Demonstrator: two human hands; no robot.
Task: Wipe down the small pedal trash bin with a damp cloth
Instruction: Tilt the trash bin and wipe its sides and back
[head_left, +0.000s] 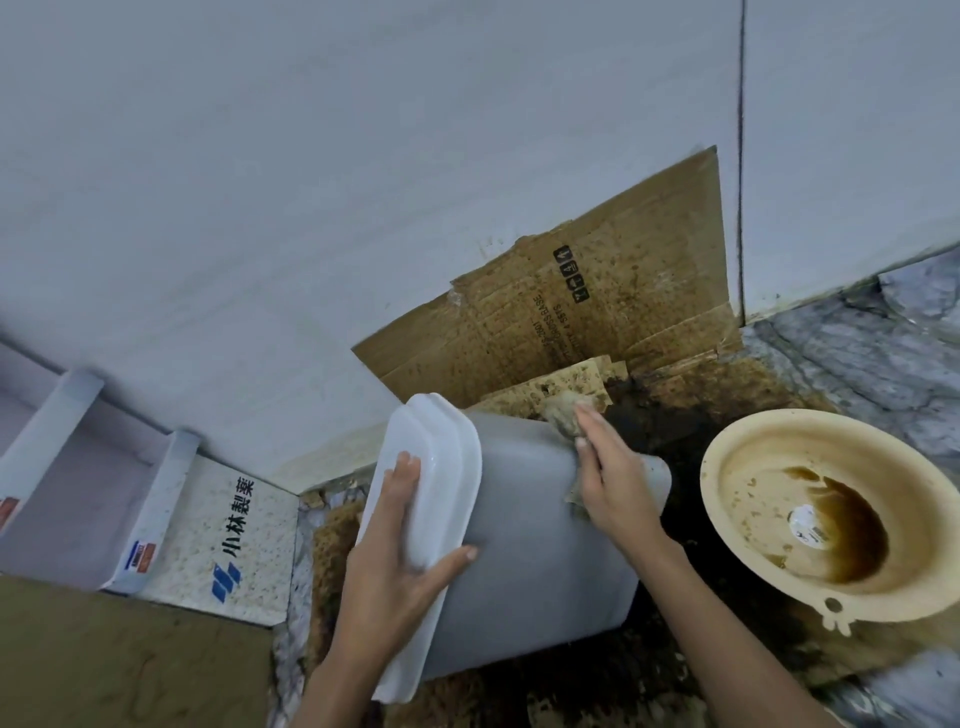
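Observation:
A small grey bin (530, 551) with a white lid (431, 499) is tipped onto its side, lid end to the left. My left hand (400, 566) grips the lid's edge, thumb across the bin's side. My right hand (608, 478) presses a dirty brownish cloth (563, 418) flat against the bin's upper far edge; most of the cloth is hidden under the palm. The pedal is not visible.
Stained cardboard (597, 301) leans against the grey wall behind the bin. A beige basin (831, 509) with brown water stands at the right. White boxes with blue print (228, 540) lie at the left. The floor under the bin is dark and wet.

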